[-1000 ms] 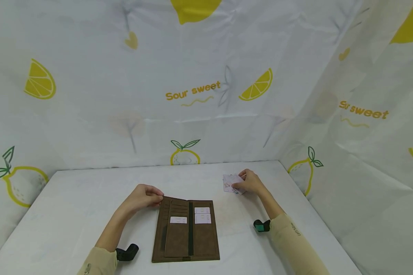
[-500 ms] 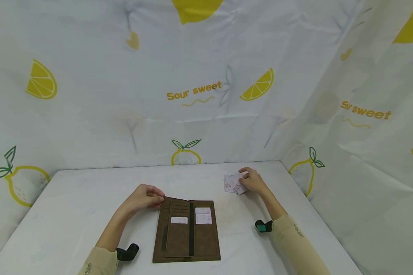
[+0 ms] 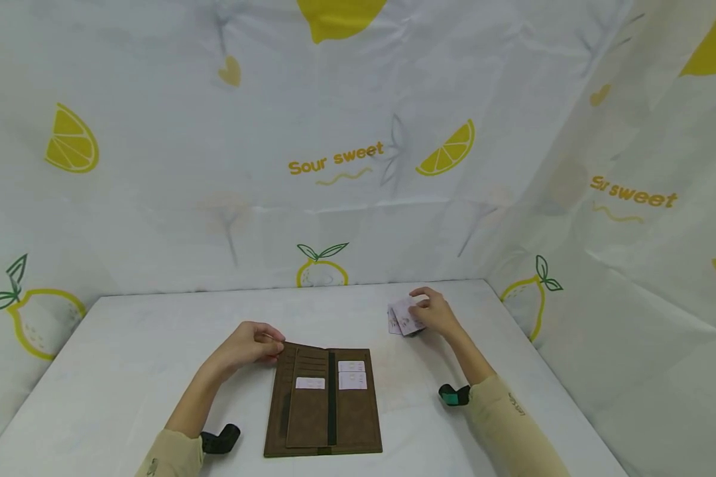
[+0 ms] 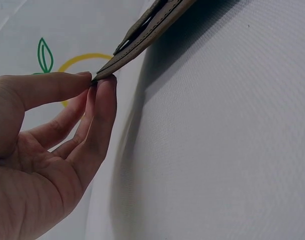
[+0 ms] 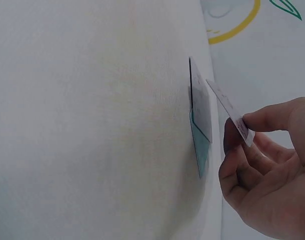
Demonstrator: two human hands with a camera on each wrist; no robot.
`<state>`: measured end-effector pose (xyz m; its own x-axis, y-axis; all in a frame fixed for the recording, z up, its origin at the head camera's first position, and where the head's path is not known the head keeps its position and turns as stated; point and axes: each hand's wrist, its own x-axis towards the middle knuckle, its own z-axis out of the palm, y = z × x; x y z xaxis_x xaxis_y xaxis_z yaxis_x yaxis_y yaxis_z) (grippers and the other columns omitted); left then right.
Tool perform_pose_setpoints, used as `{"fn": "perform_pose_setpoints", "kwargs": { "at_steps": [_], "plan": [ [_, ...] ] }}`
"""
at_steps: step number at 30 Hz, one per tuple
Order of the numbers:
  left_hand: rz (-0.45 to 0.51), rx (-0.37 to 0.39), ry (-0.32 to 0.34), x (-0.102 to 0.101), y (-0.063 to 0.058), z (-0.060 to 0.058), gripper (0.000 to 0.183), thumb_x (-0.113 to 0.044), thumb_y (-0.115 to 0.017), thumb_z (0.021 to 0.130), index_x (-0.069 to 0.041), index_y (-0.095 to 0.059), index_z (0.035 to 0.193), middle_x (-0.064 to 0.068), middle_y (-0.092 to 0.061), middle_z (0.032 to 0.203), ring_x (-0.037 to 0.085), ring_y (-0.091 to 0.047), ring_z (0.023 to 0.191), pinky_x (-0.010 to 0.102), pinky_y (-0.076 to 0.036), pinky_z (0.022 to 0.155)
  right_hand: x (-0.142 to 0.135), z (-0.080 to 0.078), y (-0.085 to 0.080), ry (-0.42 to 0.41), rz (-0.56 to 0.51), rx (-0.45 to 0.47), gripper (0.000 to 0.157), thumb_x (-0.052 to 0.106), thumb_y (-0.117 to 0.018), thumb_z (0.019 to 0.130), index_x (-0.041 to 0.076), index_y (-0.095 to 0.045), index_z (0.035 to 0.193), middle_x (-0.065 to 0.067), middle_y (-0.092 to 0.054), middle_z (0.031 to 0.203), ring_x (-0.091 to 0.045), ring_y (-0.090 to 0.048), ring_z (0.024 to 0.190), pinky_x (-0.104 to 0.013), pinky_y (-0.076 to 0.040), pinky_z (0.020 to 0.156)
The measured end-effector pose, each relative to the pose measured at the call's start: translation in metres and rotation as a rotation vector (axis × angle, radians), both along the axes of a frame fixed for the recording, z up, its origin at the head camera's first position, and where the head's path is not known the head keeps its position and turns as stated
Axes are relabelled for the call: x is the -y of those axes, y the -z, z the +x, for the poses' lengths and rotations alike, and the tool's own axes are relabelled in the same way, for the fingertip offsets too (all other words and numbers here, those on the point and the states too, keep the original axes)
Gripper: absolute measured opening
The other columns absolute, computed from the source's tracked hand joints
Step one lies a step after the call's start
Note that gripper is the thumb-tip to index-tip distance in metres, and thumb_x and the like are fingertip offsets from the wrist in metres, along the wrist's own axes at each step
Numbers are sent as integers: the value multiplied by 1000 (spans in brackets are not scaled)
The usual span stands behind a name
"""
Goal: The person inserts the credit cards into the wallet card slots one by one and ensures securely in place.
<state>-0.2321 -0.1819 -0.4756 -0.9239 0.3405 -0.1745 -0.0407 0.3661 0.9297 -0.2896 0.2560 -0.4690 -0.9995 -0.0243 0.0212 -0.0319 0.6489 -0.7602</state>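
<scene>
Head view's showing the right grip (image 3: 437, 314) pinching a card (image 5: 226, 106) just above some loose cards (image 5: 200, 106) on the tabletop (image 3: 185, 324). Open wallet (image 3: 358, 421) is lying left and nearer the camera, running lengthwise toward it, slotted cards (image 3: 353, 381) poking out; left grip (image 3: 247, 349) is pinching its far-left corner, sitting well apart.

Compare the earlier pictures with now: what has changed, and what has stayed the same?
The right hand has shifted a pale, patterned, rectangular card leftward, over more of the pale, thin, flat-lying cards; it now pinches that card clear of them. Unchanged: the left hand holds the far-left corner of the open, brown, rectangular wallet.
</scene>
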Motion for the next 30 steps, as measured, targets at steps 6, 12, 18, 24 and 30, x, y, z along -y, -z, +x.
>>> {"fn": "perform_pose_setpoints", "kwargs": {
  "at_steps": [6, 12, 18, 24, 30],
  "plan": [
    [4, -8, -7, 0, 1, 1, 22, -6, -73, 99, 9, -71, 116, 10, -79, 97, 11, -72, 80, 27, -64, 74, 9, 1, -2, -9, -58, -6, 43, 12, -70, 101, 0, -60, 141, -23, -75, 111, -15, -62, 80, -25, -50, 66],
    [4, -14, -2, 0, -1, 3, 24, -7, -74, 100, 9, -71, 117, 12, -80, 98, 11, -72, 80, 27, -64, 74, 18, 5, -5, -49, -144, 3, 45, 10, -70, 102, -1, -57, 143, -21, -74, 108, -14, -61, 76, -25, -51, 67],
    [25, -19, 16, 0, -2, 3, 25, -7, -74, 100, 10, -70, 118, 13, -80, 100, 12, -72, 81, 27, -65, 75, 28, 9, -8, -101, -246, -1, 46, 8, -69, 103, -3, -55, 145, -20, -75, 109, -11, -61, 77, -24, -54, 68],
    [29, -21, 18, 1, -3, 3, 25, -8, -74, 100, 10, -70, 118, 11, -80, 99, 12, -73, 82, 27, -65, 76, 39, 12, -8, -120, -307, 6, 45, 6, -70, 102, -2, -58, 144, -11, -75, 99, -10, -59, 76, -21, -52, 65],
    [32, -16, 17, 0, -2, 3, 25, -9, -74, 101, 10, -70, 118, 10, -80, 98, 10, -73, 82, 26, -65, 75, 48, 16, -8, -127, -360, 23, 46, 4, -73, 100, -4, -57, 143, -9, -77, 98, -12, -68, 81, -21, -58, 70]
  ]
}}
